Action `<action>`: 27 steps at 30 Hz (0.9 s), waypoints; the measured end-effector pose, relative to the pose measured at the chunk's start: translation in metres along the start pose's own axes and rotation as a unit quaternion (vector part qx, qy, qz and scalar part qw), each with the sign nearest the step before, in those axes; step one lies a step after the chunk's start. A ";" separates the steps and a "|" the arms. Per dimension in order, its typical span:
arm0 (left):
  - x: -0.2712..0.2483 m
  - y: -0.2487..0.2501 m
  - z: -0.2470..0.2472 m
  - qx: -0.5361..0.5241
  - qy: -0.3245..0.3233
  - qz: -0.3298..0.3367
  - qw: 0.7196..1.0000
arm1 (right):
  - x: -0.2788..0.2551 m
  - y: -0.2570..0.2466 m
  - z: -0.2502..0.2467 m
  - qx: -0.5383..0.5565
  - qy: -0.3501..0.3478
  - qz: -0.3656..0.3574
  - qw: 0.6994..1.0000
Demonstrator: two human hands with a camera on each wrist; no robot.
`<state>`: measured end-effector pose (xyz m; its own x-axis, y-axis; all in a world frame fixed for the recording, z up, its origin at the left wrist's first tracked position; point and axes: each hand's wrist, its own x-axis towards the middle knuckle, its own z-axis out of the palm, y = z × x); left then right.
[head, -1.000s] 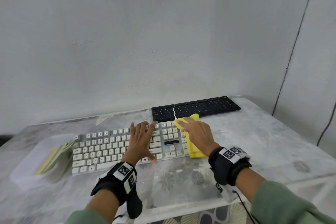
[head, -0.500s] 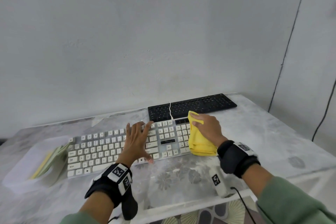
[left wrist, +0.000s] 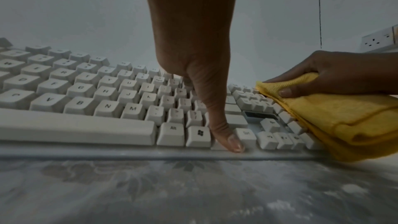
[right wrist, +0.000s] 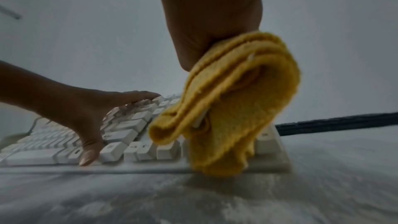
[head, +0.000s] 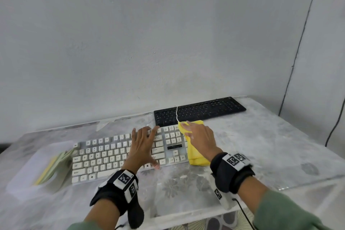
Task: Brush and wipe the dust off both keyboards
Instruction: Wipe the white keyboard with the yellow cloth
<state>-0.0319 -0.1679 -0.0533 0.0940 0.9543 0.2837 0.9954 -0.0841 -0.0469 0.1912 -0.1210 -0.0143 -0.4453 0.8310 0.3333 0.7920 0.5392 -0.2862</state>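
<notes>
Wiping looks like the step in hand, with the white keyboard [head: 119, 157] as my landmark for everything else. Nearest its front edge, the left hand [head: 142, 147] lies flat with straight spread fingers over the right half of the main key block, thumb tip planted on the bottom row beside the Windows key, pinning the board and gripping nothing. At the keyboard's right end, over the number pad, the right hand [head: 200, 141] grasps a folded yellow cloth [head: 197, 157], thumb pinching the top fold while a loose fold drapes down past the front edge onto the table [head: 270, 145].

What could go wrong, as I see it: that hanging fold may drag over the dusty tabletop and carry grit back onto the keys. The white cable [head: 176, 113] runs from the keyboard's rear right out of the cloth and over the black keyboard [head: 199, 111] just behind, so a far stroke could snag it and tug either board. Pressing hard might catch a keycap edge too.

Orientation: the white keyboard's long axis runs left to right, far end angled slightly away, key legends facing the person. Behind it, the black one lies roughly parallel and looks untouched by the cloth so far.
</notes>
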 end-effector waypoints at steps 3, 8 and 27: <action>0.001 0.003 -0.006 -0.005 -0.025 -0.011 1.000 | -0.004 0.001 0.000 -0.039 -0.018 -0.019 0.999; -0.005 0.003 -0.005 -0.010 0.001 -0.003 1.000 | 0.016 -0.001 -0.016 0.002 -0.007 0.031 0.999; -0.003 0.002 0.000 -0.002 0.016 -0.002 1.000 | -0.001 0.014 -0.015 -0.110 -0.025 -0.083 0.990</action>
<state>-0.0304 -0.1707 -0.0539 0.0905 0.9447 0.3153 0.9958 -0.0813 -0.0420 0.2091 -0.1164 -0.0053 -0.5933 0.7420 0.3121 0.7751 0.6312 -0.0271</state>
